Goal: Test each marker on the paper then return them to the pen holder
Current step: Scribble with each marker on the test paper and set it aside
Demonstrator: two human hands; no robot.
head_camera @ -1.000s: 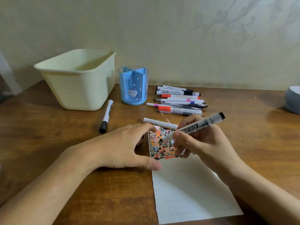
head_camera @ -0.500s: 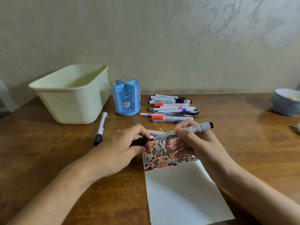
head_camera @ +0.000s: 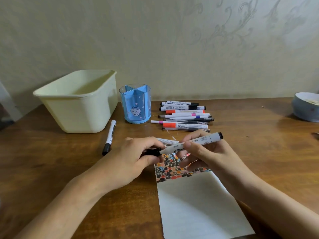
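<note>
On the table (head_camera: 51,169), both hands pinch a marker (head_camera: 191,144); pen holder (head_camera: 135,104) looks empty.

This looks like a room in a home. The far wall (head_camera: 172,40) is papered in pale cream with a raised floral scroll pattern, a domestic finish. The worktop (head_camera: 51,161) is dark varnished wood with visible grain, pushed right against that wall. On it stand household things: a cream plastic tub (head_camera: 77,107) at the far left, a blue pen holder (head_camera: 135,107) with a cartoon cat printed on it, and a grey-blue bowl (head_camera: 305,107) at the far right edge.
</note>
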